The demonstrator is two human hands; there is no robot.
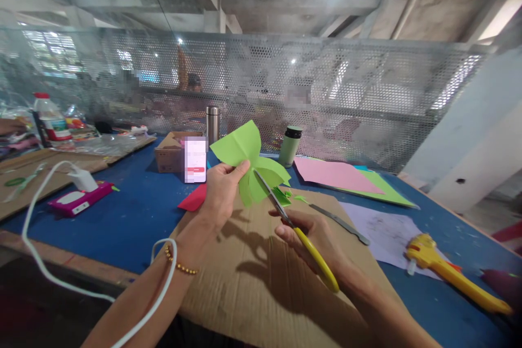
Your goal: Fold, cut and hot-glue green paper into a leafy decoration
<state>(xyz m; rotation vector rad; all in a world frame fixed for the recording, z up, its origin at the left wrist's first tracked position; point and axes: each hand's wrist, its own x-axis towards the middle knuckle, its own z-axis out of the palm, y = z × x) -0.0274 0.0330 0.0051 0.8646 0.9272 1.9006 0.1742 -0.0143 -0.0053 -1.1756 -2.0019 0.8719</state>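
Observation:
My left hand [222,187] pinches a light green paper cutout [242,142] with petal-like lobes, thumb on its near face. Its fingers behind the paper are hidden. In my right hand [314,231] is a pair of scissors [312,255] with yellow handles; the blade tips touch the paper near its middle. How far the blades are apart I cannot tell. Both hands are above a sheet of brown cardboard [240,283]. Small green paper scraps [282,196] lie on the cardboard beyond the blades.
Right of the cardboard lie a grey metal blade [340,221], a lilac sheet [381,228] and a yellow glue gun [448,269]. Pink paper [336,174] and a green bottle [291,147] are behind. A phone [196,160] stands at left; a white cable [30,228] runs past my left forearm.

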